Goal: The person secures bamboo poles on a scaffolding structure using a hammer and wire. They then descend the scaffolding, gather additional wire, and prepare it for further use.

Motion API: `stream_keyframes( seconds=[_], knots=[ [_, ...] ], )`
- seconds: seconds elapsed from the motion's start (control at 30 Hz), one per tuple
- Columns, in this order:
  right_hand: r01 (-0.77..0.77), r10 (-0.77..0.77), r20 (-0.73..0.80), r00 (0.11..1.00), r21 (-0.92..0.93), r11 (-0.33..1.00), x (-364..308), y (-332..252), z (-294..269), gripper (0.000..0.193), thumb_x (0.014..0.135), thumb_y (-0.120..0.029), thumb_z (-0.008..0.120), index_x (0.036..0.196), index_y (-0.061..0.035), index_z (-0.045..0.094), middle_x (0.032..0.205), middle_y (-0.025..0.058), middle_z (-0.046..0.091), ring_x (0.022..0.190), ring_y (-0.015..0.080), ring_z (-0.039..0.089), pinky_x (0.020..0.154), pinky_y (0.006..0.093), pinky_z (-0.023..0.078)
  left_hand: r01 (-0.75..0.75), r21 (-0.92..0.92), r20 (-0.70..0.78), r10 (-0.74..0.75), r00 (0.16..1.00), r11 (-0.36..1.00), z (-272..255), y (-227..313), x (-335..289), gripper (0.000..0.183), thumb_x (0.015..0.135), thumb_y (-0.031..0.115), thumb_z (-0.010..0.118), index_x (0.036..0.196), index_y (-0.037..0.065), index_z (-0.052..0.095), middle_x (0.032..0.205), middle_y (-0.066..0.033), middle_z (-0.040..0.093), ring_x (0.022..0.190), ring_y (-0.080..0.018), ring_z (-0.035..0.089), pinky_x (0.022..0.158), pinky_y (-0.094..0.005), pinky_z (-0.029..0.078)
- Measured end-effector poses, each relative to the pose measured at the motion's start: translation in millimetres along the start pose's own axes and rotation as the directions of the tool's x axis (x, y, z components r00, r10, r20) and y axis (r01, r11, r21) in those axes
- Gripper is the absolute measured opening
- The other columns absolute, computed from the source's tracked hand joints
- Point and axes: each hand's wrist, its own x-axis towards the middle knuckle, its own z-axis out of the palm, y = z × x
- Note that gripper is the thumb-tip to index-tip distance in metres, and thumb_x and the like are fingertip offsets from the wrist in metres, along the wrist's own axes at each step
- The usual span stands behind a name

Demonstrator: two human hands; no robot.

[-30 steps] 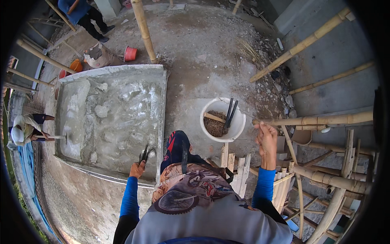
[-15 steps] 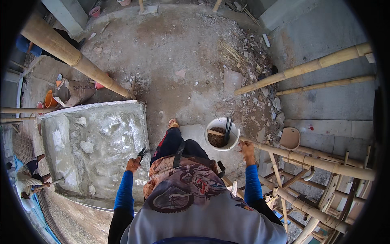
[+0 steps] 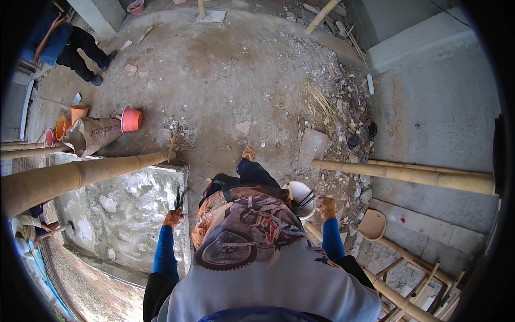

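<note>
My left hand (image 3: 173, 218) is closed around a bundle of thin dark strands (image 3: 178, 199), which point forward from my fist. Their exact kind is too small to tell. Beside my right hip hangs a white bucket (image 3: 296, 190), partly hidden behind my shirt, with dark rods (image 3: 307, 200) leaning inside it. My right hand (image 3: 325, 207) makes a fist right at the bucket's right rim and moves along with it; the spot where it grips is hidden.
Bamboo poles (image 3: 86, 174) slant across the left and right (image 3: 407, 176). A rough grey cement surface (image 3: 129, 214) lies left of me. Rubble (image 3: 343, 112) lines the right wall. A paper sack (image 3: 99, 134) and red bucket (image 3: 131, 119) stand ahead-left. Two other people (image 3: 80, 48) are at the left.
I have stepped forward; the floor, poles and sack slide down the view. The bucket stays by my right hand, now more covered by my shirt. More of the person ahead-left shows.
</note>
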Motion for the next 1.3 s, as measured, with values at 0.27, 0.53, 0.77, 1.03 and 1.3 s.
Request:
stream_keyframes(
  seconds=[0.27,0.53,0.77,1.03,1.3],
  knots=[
    [0.139,-0.149,0.037,0.988,0.194,0.971,89,-130,140,0.013,0.082,-0.010,0.073,0.093,-0.0039,0.070,0.078,0.0062,0.066,0.056,0.0186,0.058,0.049,0.0364,0.047,-0.115,0.054,-0.051,0.118,0.992,0.992,27,170,61,0.070,0.095,0.063,0.056,0.065,0.001,0.067,0.060,-0.0087,0.063,0.058,-0.0201,0.059,0.064,-0.0381,0.047],
    [0.299,-0.294,0.233,0.927,0.014,0.954,99,-380,330,0.013,0.087,-0.014,0.067,0.090,-0.0019,0.070,0.081,0.0063,0.067,0.063,0.0187,0.060,0.049,0.0348,0.046,-0.026,-0.335,-0.104,-0.009,0.994,0.942,36,215,136,0.072,0.093,0.067,0.053,0.066,0.002,0.068,0.062,-0.0126,0.065,0.063,-0.0247,0.064,0.067,-0.0395,0.050],
    [0.567,-0.501,0.346,0.793,-0.118,0.815,49,-566,509,0.019,0.085,-0.016,0.069,0.094,0.0010,0.072,0.087,0.0093,0.070,0.059,0.0189,0.057,0.047,0.0314,0.044,0.004,-0.496,-0.212,-0.126,0.969,0.868,20,247,186,0.074,0.096,0.066,0.050,0.065,0.001,0.066,0.063,-0.0116,0.065,0.059,-0.0223,0.065,0.061,-0.0380,0.051],
    [0.532,-0.406,0.565,0.718,-0.070,0.844,-11,-722,692,0.016,0.085,-0.010,0.071,0.098,-0.0010,0.074,0.080,0.0058,0.062,0.058,0.0153,0.051,0.046,0.0306,0.043,0.026,-0.741,-0.325,-0.393,0.860,0.671,12,259,204,0.069,0.093,0.061,0.058,0.069,-0.002,0.068,0.064,-0.0121,0.065,0.059,-0.0226,0.065,0.060,-0.0363,0.054],
    [0.506,-0.333,0.700,0.631,-0.046,0.862,-64,-783,826,0.027,0.091,-0.017,0.066,0.110,-0.0003,0.075,0.089,0.0083,0.069,0.059,0.0140,0.052,0.048,0.0297,0.044,0.166,-0.594,-0.354,-0.440,0.825,0.788,-53,280,257,0.069,0.092,0.062,0.056,0.077,-0.003,0.075,0.073,-0.0231,0.071,0.076,-0.0370,0.071,0.081,-0.0445,0.053]
  ],
)
